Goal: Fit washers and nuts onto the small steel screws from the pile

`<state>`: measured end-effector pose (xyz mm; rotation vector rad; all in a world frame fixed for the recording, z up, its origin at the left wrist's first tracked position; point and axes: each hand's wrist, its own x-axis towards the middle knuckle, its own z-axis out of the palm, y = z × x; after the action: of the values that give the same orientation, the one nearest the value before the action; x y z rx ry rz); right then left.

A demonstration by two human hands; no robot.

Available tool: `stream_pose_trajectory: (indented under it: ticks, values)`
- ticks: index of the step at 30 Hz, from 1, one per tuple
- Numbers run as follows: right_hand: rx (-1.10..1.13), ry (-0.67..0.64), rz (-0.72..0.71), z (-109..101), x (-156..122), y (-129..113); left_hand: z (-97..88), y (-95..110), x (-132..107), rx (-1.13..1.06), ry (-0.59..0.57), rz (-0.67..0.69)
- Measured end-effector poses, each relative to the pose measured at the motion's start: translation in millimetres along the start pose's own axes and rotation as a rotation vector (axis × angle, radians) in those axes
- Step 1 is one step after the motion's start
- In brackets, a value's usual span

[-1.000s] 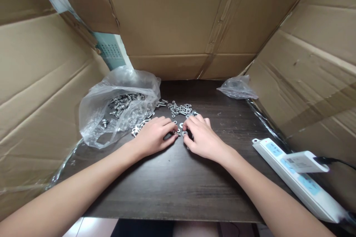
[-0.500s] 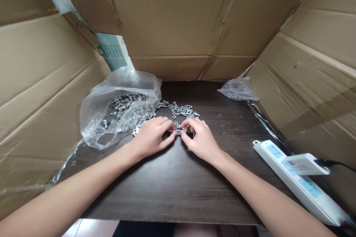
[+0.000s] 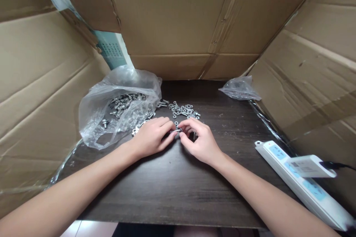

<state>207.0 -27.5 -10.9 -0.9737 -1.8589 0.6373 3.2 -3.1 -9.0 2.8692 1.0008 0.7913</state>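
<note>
A metal bolt (image 3: 176, 130) lies level between my two hands, low over the dark table. The thumb and forefinger of my left hand (image 3: 154, 136) pinch its left end. My right hand (image 3: 200, 140) is closed at its other end, thumb and forefinger around the tip. A nut or washer may sit at those fingertips, but it is too small to make out. Just beyond the fingers is a loose nut (image 3: 176, 123). Part of another metal piece (image 3: 194, 136) shows beneath my right palm.
A pile of bolts, nuts and washers (image 3: 183, 110) lies behind my hands. To the left, an open clear plastic bag (image 3: 94, 100) holds many bolts. Another plastic bag (image 3: 240, 88) lies back right. A power strip (image 3: 294, 181) with a plugged-in adapter runs along the right. Cardboard walls (image 3: 178, 14) enclose the table.
My right fingers have shifted slightly at the bolt's end, and the bolt now tilts a little differently. The view has turned slightly. Both hands stay in nearly the same place.
</note>
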Motion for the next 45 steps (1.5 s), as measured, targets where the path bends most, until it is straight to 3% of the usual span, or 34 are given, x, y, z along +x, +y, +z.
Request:
stream_pose_trajectory:
  ticks: [17,35,45]
  values:
    - [0.062,-0.012,-0.032,3.2,-0.7,-1.0,2.1,-1.8,-0.8,0.008,-0.014,0.038]
    - [0.007,0.043,-0.015,2.9,-1.1,-5.8,-2.1,-0.5,-2.0,-0.134,-0.085,-0.036]
    - [-0.056,0.009,-0.088,1.8,-0.2,-0.6,2.1,-5.1,-2.1,-0.072,0.012,0.003]
